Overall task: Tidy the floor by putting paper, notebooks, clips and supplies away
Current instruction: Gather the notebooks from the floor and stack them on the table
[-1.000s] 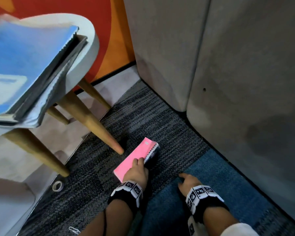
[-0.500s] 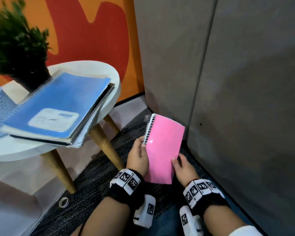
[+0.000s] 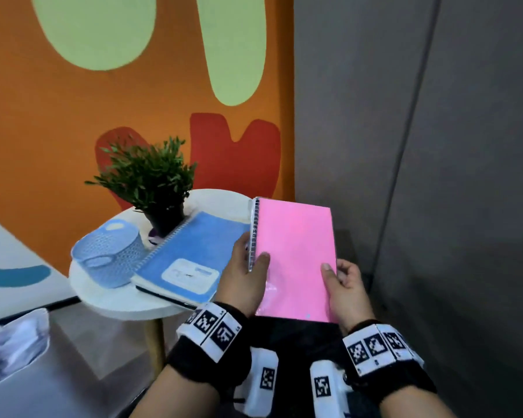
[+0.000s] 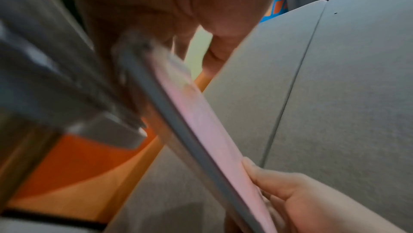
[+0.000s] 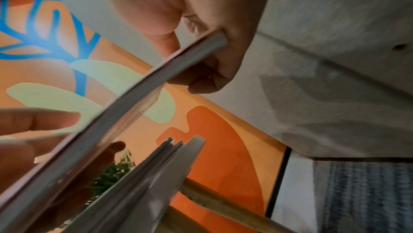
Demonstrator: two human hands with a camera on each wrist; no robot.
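Far left on the round white worktop (image 3: pixel 109 300) sits a pale blue basket (image 3: pixel 111 254), patterned sides, a handle slot facing us; what is inside it cannot be made out from here. Just behind and to its right, a small green plant (image 3: pixel 147 173) in a dark pot. Next along, a blue notebook (image 3: pixel 191 254) lies flat on top of a stack, spiral edge towards the basket, one corner hanging past the worktop's rim.

Now the pink notebook (image 3: pixel 293 257): it is up in the air, clear of the floor, just right of the blue one and above the worktop's edge, cover facing us. The left hand (image 3: pixel 242 279) clamps its spiral side, thumb on the cover, fingers underneath. The right hand (image 3: pixel 346 288) pinches the opposite edge low down, thumb on top. Behind them, grey panels (image 3: pixel 435 146).
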